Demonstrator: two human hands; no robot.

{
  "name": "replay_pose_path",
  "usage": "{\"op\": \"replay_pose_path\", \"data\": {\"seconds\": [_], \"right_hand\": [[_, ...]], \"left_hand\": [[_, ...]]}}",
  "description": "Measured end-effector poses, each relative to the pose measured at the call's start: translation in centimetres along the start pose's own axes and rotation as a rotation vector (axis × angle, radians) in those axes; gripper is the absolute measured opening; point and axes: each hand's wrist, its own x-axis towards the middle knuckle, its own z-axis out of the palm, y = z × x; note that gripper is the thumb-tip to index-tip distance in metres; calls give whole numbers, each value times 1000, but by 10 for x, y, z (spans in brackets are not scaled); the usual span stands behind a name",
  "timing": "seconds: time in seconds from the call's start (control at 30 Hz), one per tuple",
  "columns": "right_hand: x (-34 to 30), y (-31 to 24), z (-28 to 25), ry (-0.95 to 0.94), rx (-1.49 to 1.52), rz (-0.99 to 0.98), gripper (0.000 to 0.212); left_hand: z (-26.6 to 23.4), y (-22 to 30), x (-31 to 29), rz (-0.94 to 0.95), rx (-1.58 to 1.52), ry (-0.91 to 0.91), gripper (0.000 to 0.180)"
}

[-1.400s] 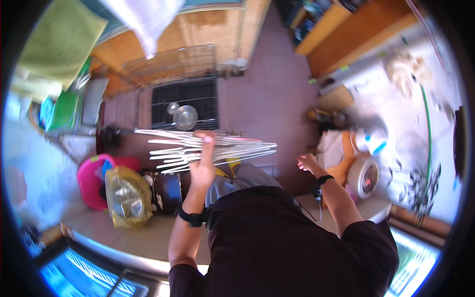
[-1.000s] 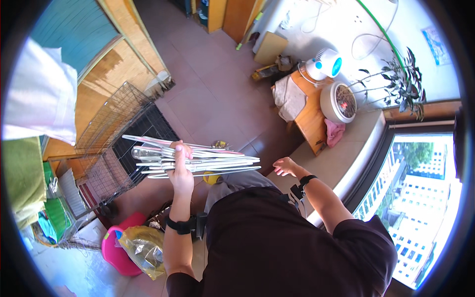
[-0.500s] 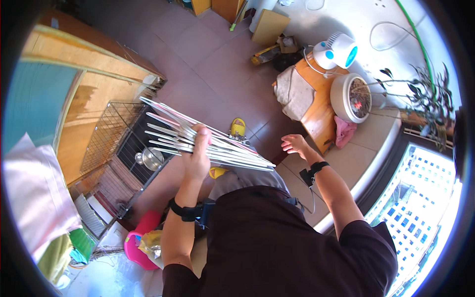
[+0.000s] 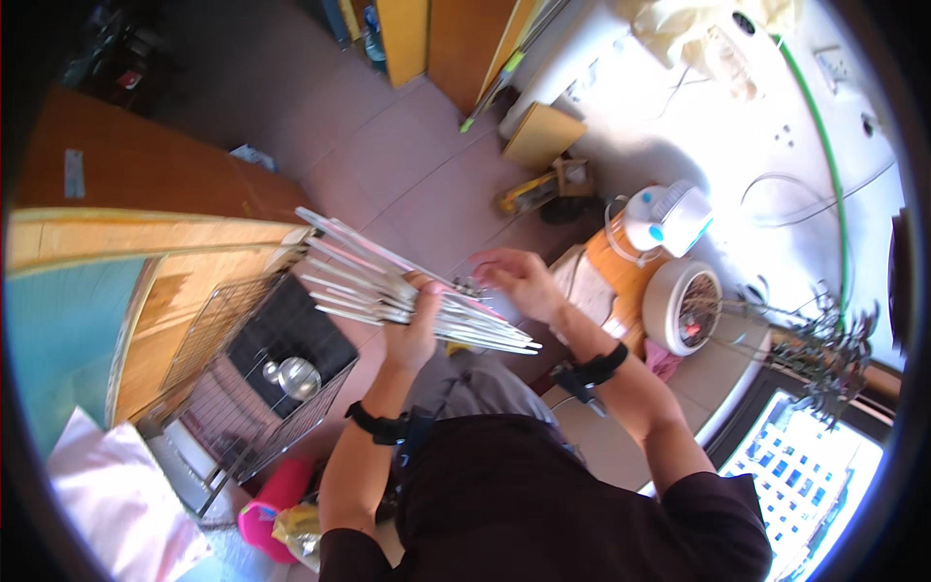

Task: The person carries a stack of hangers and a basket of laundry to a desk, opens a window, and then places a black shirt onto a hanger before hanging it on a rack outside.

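My left hand (image 4: 412, 325) is closed around a bundle of white clothes hangers (image 4: 364, 281), held in front of my waist. The hangers fan out toward the far left, and their long bars run down to the right. Small dark metal hooks (image 4: 469, 285) stick out at the bundle's right side. Right beside those hooks is my right hand (image 4: 524, 281), its fingers partly bent and apart; I see nothing held in it. Whether its fingertips touch the hooks is hard to make out.
A wire cage (image 4: 218, 330) with a metal bowl (image 4: 299, 378) stands at left, near a pink bin (image 4: 260, 524). To the right are a wooden bench (image 4: 630, 281), a white and blue appliance (image 4: 669, 218) and a potted plant (image 4: 669, 310). A window lies at lower right.
My right hand has moved left and inward to the hanger hooks. My left hand still holds the hangers. The view has tilted up, showing more of the far floor and wall.
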Motion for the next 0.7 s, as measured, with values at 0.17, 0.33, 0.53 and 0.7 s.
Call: {"op": "replay_pose_path", "data": {"seconds": [0.17,0.33,0.53,0.7], "right_hand": [[72,-52,2,-35,-155,-13,25],[153,-91,-6,40,-309,-26,30],[272,-159,-19,87,-359,-28,28],[419,-202,-19,9,-377,-92,27]], "left_hand": [[-20,-6,96,-78,-101,59,23],[-42,-5,219,-104,-116,88,31],[-71,14,367,-46,-194,15,32],[-124,23,484,-110,-172,161,23]]}}
